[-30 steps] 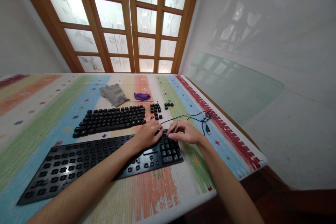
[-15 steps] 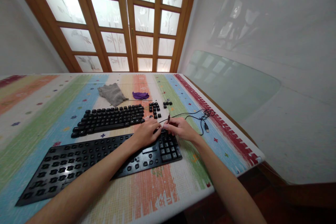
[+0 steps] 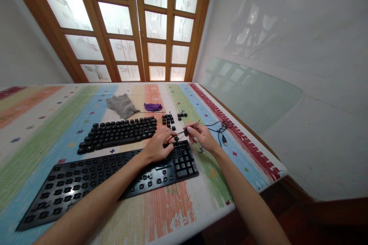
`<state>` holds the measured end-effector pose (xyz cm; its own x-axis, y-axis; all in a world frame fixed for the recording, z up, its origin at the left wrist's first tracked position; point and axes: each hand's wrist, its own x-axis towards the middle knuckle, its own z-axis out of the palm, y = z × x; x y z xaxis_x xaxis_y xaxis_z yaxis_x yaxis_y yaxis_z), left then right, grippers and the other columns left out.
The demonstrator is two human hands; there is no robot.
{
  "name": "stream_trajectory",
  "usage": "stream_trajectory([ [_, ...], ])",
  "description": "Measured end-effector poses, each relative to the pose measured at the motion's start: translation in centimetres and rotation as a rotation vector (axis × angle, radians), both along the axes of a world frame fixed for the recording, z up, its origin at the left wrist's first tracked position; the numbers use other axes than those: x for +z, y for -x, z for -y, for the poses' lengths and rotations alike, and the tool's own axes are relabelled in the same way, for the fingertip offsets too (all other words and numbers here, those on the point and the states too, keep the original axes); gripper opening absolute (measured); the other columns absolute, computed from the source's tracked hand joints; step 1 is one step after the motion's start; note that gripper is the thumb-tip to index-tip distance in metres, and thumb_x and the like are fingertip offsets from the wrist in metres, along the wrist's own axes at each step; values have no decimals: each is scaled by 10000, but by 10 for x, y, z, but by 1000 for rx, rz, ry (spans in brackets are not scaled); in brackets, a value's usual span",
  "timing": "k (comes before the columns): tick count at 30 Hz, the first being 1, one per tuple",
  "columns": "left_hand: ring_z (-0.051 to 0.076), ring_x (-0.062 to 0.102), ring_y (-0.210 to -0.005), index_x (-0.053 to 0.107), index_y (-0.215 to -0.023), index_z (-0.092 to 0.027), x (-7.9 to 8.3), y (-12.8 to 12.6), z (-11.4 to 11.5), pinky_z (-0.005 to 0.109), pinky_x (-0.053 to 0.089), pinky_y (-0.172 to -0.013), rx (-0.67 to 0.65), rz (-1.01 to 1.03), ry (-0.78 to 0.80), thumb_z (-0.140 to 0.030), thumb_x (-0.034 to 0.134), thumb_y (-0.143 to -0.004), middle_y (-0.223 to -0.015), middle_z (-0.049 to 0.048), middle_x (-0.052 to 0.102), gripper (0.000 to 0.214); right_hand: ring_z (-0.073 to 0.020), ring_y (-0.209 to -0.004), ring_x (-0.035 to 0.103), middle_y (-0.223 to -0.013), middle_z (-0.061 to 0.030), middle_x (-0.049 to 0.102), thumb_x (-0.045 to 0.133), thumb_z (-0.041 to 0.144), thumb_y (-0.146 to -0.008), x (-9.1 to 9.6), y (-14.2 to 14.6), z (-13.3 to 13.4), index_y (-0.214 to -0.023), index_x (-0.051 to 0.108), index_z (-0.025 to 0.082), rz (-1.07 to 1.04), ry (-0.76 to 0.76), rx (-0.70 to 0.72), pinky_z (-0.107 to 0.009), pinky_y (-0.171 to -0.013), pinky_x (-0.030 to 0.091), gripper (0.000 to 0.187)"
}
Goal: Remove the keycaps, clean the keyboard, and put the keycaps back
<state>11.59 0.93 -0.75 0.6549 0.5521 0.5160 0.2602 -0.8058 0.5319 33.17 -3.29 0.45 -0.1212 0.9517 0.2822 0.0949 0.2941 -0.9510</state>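
A black keyboard base [image 3: 86,183], with most of its caps off, lies across the striped cloth in front of me. My left hand [image 3: 157,146] rests on its right part with the fingers curled, pinching a small black keycap [image 3: 176,138] at the fingertips. My right hand [image 3: 202,136] hovers just above the keyboard's far right corner. It is closed on a thin wire tool [image 3: 191,127] that carries a dark keycap [image 3: 186,132]. The two hands almost touch at the tool.
Rows of loose keycaps [image 3: 120,132] lie behind the keyboard, with two small groups [image 3: 169,119] to their right. A grey cloth [image 3: 122,105] and a purple cloth [image 3: 153,106] lie further back. The keyboard's cable [image 3: 221,125] coils near the table's right edge [image 3: 258,149].
My right hand has lifted off the number pad and drawn back to the right with the wire tool and a keycap. My left hand has stayed on the keyboard.
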Motion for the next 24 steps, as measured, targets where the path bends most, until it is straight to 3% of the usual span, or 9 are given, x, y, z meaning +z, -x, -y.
stream_trajectory([
  [6,206,590,-935,612,-959,-192,3,-1,-3,364,475,-870,70,82,61,-348,578,-895,-946,48,660,172,-71,-470,505,-717,17,547,605,570,-859,-1,-4,0,-973,611,155,18,-41,77,-216,-450,387,430],
  [13,185,589,-867,607,-917,-196,0,-1,-5,326,477,-802,78,84,92,-288,622,-859,-906,32,660,110,-89,-513,535,-748,9,542,580,579,-864,-1,-2,2,-990,622,163,83,-17,74,-220,-470,389,436],
  [24,147,535,-748,603,-981,-191,0,0,-5,290,445,-706,-2,60,156,-230,574,-866,-886,17,631,125,-84,-528,525,-797,-4,594,548,426,-900,1,-1,4,-965,635,176,153,-43,126,-233,-524,432,272],
])
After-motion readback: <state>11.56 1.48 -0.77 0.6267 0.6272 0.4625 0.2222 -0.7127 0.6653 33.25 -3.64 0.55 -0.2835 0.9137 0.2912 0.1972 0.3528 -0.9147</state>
